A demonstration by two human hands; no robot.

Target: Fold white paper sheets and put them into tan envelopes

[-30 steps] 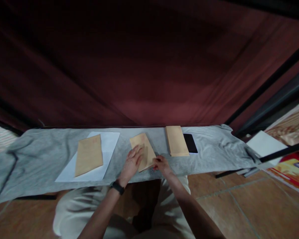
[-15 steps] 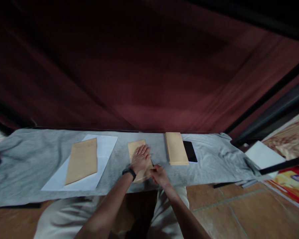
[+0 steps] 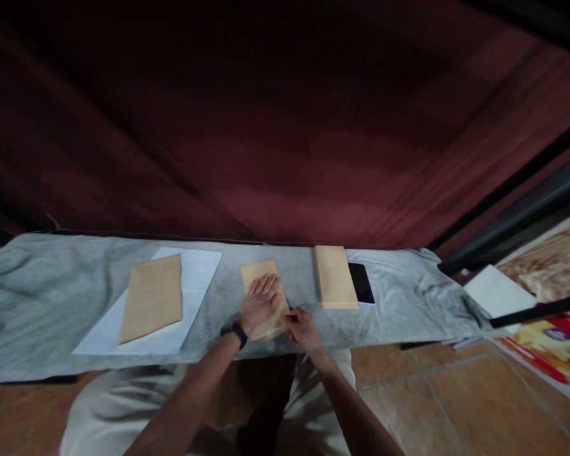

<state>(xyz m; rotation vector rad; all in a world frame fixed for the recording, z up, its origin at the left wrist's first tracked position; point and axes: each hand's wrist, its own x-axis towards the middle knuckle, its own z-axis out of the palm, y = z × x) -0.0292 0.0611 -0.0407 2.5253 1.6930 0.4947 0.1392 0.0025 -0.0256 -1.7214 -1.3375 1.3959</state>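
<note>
A brown envelope (image 3: 256, 272) lies in the middle of a grey cloth (image 3: 52, 297) covering a low table. My left hand (image 3: 259, 304) rests flat on this envelope, fingers stretched out. My right hand (image 3: 300, 328) is curled at the envelope's near right corner, its fingertips pinched on the edge. A black band is on my left wrist.
To the left, another brown envelope (image 3: 151, 296) lies on a white sheet (image 3: 197, 275). To the right sit a stack of brown envelopes (image 3: 335, 285) and a black phone (image 3: 361, 283). A dark red curtain (image 3: 285, 126) hangs behind. White paper (image 3: 498, 291) and tiled floor lie at right.
My left hand slid up onto the middle envelope and pressed flat. The envelope turned from slanted to nearly straight. My right hand stayed at its near corner.
</note>
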